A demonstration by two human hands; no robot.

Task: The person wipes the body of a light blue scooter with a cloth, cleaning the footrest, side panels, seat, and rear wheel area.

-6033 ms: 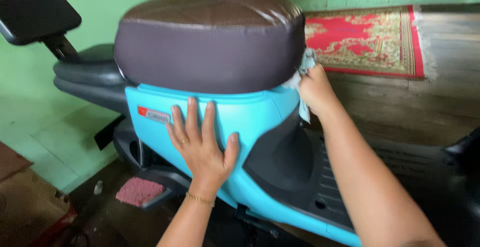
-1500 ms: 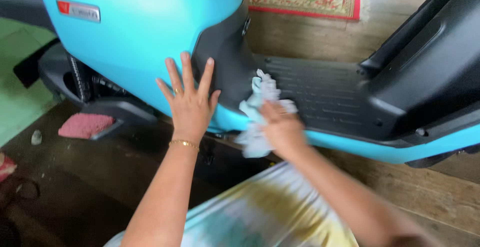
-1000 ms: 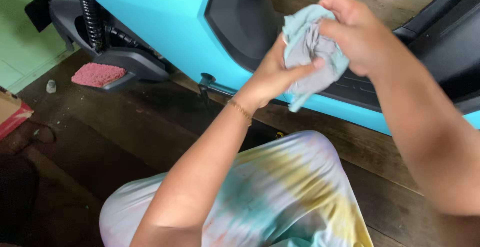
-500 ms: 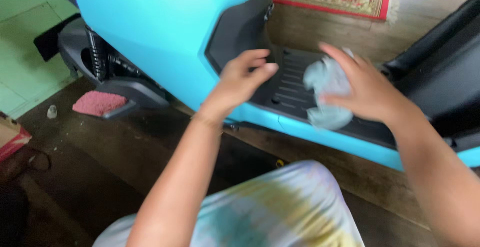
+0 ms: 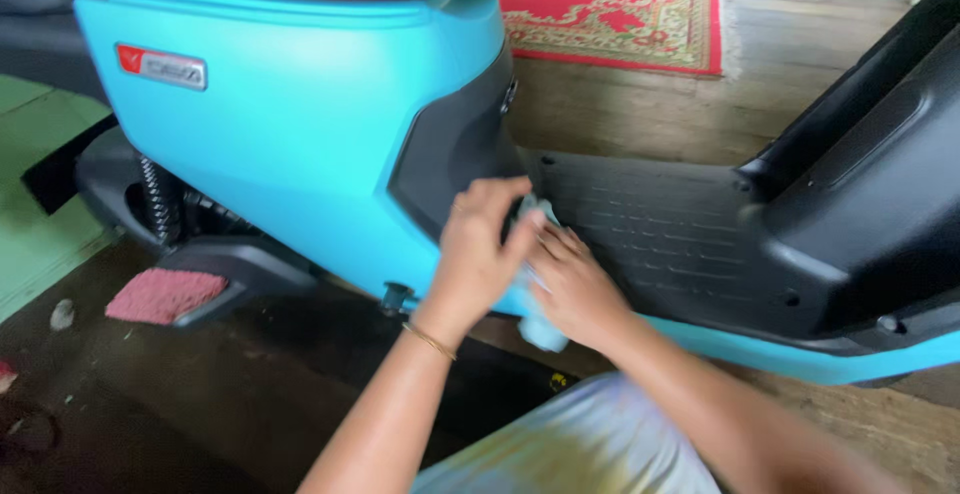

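We press both hands together at the scooter's floorboard (image 5: 650,234) edge — left hand (image 5: 478,254) and right hand (image 5: 575,289) curled shut around the pale blue cloth (image 5: 540,326) bunched between them. Next, wiping calls for a firmer, spread grip.

Both hands (image 5: 530,269) on cloth (image 5: 540,326)

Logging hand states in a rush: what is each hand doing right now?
Left hand: fingers curled, touching the pale blue cloth.
Right hand: closed on the cloth, at the scooter's footboard.
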